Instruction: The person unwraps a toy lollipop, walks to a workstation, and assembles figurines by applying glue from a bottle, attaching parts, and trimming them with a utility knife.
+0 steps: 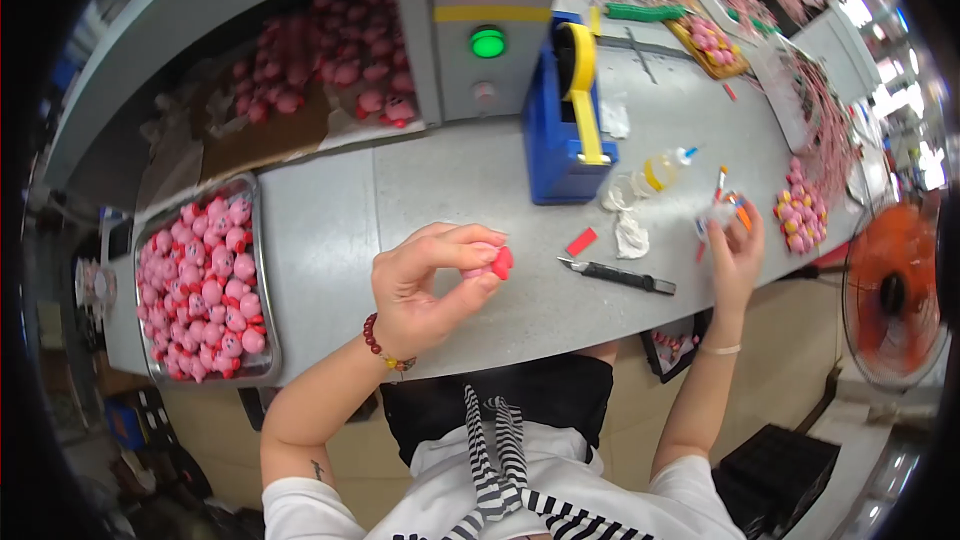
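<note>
Toy (pixel 497 262) in left hand (pixel 425 285), red foot pointing right.

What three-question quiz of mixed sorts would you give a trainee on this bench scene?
1. True or false: the left hand pinches a small pink and red toy piece in its fingers.
2. Which lies on the table between the two hands? A. utility knife B. scissors C. pliers
3. Fill in: the metal tray of pink figures sits on the person's ____ side.

Key: 1 true; 2 A; 3 left. The right hand holds a small bottle.
</note>
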{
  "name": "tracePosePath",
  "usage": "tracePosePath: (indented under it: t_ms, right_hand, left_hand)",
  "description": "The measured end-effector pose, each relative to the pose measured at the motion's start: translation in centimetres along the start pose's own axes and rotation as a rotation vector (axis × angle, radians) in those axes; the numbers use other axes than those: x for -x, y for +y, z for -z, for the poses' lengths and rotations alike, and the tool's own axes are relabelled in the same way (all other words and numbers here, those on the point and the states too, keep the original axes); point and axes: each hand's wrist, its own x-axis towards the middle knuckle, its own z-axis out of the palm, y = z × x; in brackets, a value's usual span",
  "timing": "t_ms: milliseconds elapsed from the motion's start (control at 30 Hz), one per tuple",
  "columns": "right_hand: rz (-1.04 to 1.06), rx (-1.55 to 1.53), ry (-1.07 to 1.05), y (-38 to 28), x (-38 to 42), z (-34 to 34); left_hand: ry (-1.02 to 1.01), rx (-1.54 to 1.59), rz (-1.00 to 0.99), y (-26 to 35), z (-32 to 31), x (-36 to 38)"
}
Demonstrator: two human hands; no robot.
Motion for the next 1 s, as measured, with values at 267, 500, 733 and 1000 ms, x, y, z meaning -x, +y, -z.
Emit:
tracePosePath:
  t_ms: [267,500,733,1000]
  right_hand:
    - [0.210,0.190,0.269,-2.2,0.7,-3.2]
    - [0.411,0.371,-0.131,-5.0,3.2,-5.4]
    - [0.407,0.479,-0.138,-4.9,3.3,-5.6]
    - [-0.007,-0.431,-0.077,-7.5,8.1,-7.2]
  left_hand:
    - [-0.005,0.000,0.008,-0.3,-0.5,0.2]
    - [-0.024,-0.005,-0.017,-0.1,-0.7,0.2]
    - [-0.025,-0.043,-0.053,-0.1,-0.4,0.1]
    - [-0.040,-0.090,-0.062,0.0,-0.3,0.0]
